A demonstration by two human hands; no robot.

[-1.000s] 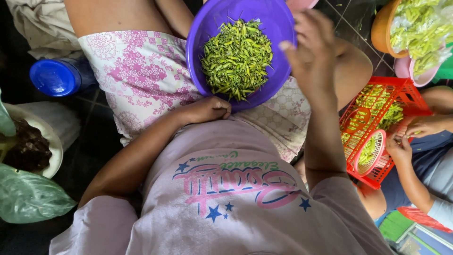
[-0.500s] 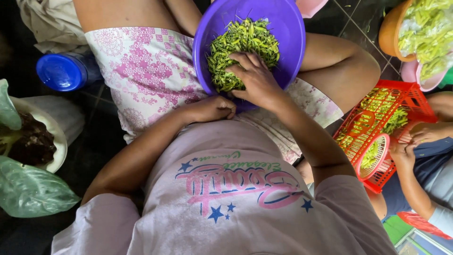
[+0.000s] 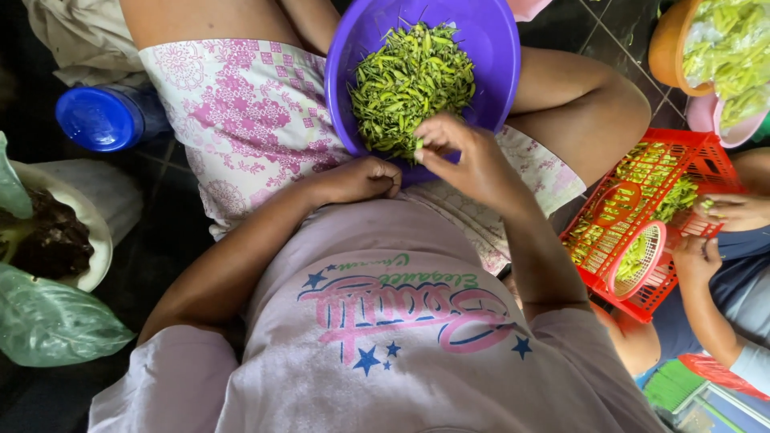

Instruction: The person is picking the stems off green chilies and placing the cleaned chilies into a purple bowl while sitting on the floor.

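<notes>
Looking down from the head camera, I see the purple bowl (image 3: 489,48) resting tilted on the lap, its open mouth turned toward the camera and its lower rim near the belly. Heaped inside are slim green pods (image 3: 409,80), lying every which way with no shared direction. My right hand (image 3: 469,156) sits at the bowl's lower rim with fingertips pinched together on one small green pod (image 3: 418,144); that piece is too small for me to tell how its long axis runs. My left hand (image 3: 357,178) is curled into a loose fist just under the bowl's rim, touching the patterned shorts (image 3: 241,112); I cannot tell whether it holds anything. Off to the right, another person's hands (image 3: 726,212) work over a red basket (image 3: 642,216) of the same pods. A blue-capped bottle (image 3: 100,119) lies on the floor at left.
</notes>
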